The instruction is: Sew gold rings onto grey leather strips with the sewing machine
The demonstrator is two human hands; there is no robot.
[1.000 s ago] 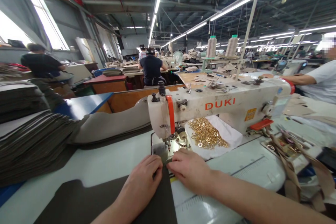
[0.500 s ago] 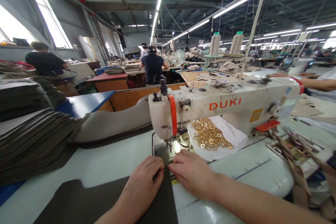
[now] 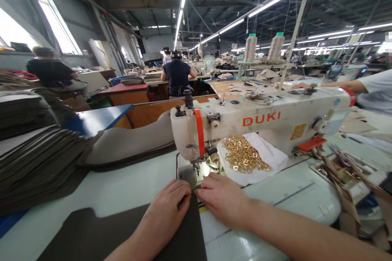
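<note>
Dark panel (image 3: 119,228) touched by left hand (image 3: 167,206), right hand (image 3: 225,200) at edge | grips cannot be told | stitched, unstitched extent hidden

Single head-worn view, facing forward and down, hands close below.

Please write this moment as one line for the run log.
left hand: on dark fabric piece | right hand: beside it, near needle area | sewing machine: gold rings on white cloth behind right hand
</note>
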